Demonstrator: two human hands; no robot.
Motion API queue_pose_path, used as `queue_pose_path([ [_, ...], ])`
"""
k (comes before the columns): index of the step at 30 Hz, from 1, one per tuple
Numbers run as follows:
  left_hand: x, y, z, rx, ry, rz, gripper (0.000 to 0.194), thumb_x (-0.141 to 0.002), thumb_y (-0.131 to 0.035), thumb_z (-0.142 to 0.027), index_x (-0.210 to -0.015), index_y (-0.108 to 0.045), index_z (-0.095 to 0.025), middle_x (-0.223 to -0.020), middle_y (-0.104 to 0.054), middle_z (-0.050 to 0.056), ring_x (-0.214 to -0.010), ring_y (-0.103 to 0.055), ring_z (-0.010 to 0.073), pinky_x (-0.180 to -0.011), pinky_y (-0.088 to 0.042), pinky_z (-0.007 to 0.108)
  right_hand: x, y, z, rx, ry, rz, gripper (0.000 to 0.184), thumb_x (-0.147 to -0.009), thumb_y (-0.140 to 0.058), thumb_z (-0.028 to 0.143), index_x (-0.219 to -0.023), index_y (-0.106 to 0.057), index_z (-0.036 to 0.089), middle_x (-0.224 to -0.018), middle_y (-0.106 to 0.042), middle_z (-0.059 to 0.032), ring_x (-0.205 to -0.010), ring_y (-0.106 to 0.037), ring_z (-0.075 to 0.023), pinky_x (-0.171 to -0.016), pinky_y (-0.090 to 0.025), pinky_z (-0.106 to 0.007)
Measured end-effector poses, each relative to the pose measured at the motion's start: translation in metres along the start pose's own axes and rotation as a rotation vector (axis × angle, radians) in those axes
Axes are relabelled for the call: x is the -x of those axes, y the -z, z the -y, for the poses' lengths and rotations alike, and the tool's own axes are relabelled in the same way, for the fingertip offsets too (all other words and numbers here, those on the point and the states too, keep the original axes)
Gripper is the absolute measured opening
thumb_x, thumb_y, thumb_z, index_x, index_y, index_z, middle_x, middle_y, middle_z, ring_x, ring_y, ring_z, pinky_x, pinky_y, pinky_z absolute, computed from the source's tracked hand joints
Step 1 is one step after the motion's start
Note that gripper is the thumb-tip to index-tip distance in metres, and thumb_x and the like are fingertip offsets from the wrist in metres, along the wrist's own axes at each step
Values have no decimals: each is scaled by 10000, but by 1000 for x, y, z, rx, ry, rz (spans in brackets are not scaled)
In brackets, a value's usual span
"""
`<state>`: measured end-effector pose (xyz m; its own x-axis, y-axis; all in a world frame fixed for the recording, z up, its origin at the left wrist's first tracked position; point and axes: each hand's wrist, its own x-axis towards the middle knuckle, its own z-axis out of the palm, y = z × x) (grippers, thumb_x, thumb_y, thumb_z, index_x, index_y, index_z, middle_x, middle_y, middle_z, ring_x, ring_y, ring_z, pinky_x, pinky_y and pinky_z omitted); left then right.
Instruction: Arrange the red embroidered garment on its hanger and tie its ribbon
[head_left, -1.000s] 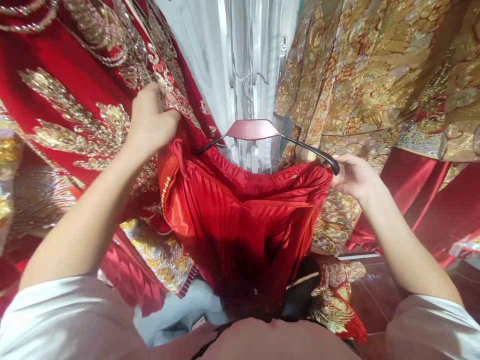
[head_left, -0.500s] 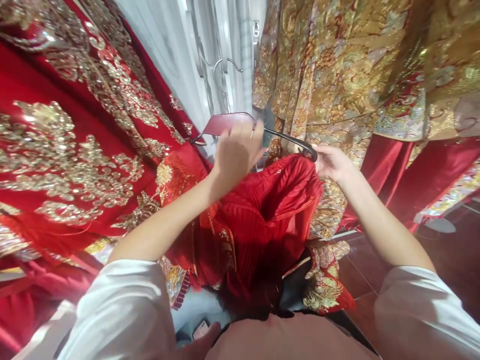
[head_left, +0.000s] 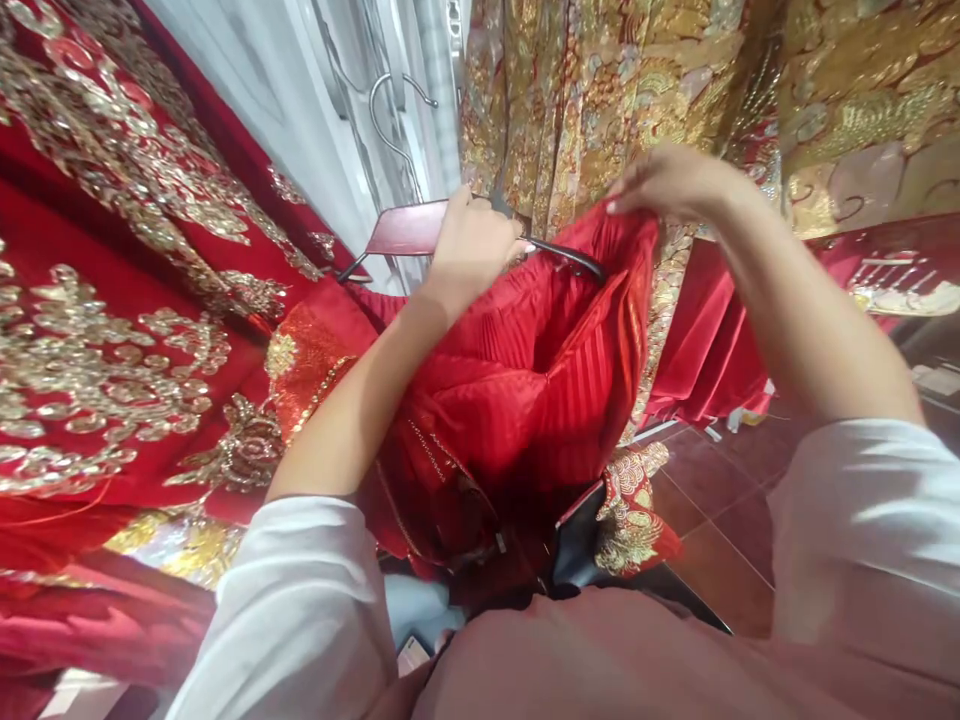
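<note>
Our left hand (head_left: 472,240) has moved from the embroidered robe (head_left: 112,330) to grip the hanger (head_left: 420,228); our right hand (head_left: 667,180) now pinches the red skirt (head_left: 540,370) waistband higher.

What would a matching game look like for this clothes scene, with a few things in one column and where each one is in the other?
Things:
1. left hand
2. right hand
3. hanger hook
4. gold embroidered robe

Places:
A. hanging behind the hanger, at the upper right
B. closed on the hanger's middle bar
C. pinching the top edge of the red pleated skirt
D. sticking up in front of the white curtain

Pairs: 1-B, 2-C, 3-D, 4-A
</note>
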<state>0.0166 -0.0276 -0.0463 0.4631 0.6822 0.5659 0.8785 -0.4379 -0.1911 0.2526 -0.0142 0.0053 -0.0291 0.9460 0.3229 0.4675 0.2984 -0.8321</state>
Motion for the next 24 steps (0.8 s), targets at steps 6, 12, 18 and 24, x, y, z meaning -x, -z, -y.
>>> queue_pose_path([
  [6,-10,-9,-7,-102,88,23,264,-894,-449,-147,-900,-700,-63,-957,-676,175,-1061,-565,307,-997,-293,448,79,-63,59,754,549,-167,259,-817,-475,52,-739,-679,191,-718,-616,-74,-1003,-621,-300,-973,-450,-528],
  [12,16,15,-3,-24,-106,15,412,-895,-395,-141,-1281,-533,-110,-1266,-566,140,-1229,-468,255,-1091,-261,442,138,-160,-23,877,322,162,490,-872,-279,29,-1327,-463,49,-1136,-600,-262,-961,-640,-322,-759,-530,-458],
  [18,110,73,26,-138,316,-174,443,-922,-429,-270,-1351,-453,-158,-1334,-500,118,-1271,-420,299,-1146,-87,549,101,-113,-64,545,403,-137,457,-940,-352,370,-1300,-496,128,-1064,-654,-164,-968,-632,-277,-865,-480,-449],
  [24,162,61,68,-86,635,-2,462,-942,-395,-376,-1298,-477,-95,-1188,-603,162,-1108,-563,347,-933,-429,536,25,-85,-79,377,721,-50,458,-859,-503,502,-1183,-592,190,-1146,-639,-109,-1141,-545,-278,-961,-433,-456],
])
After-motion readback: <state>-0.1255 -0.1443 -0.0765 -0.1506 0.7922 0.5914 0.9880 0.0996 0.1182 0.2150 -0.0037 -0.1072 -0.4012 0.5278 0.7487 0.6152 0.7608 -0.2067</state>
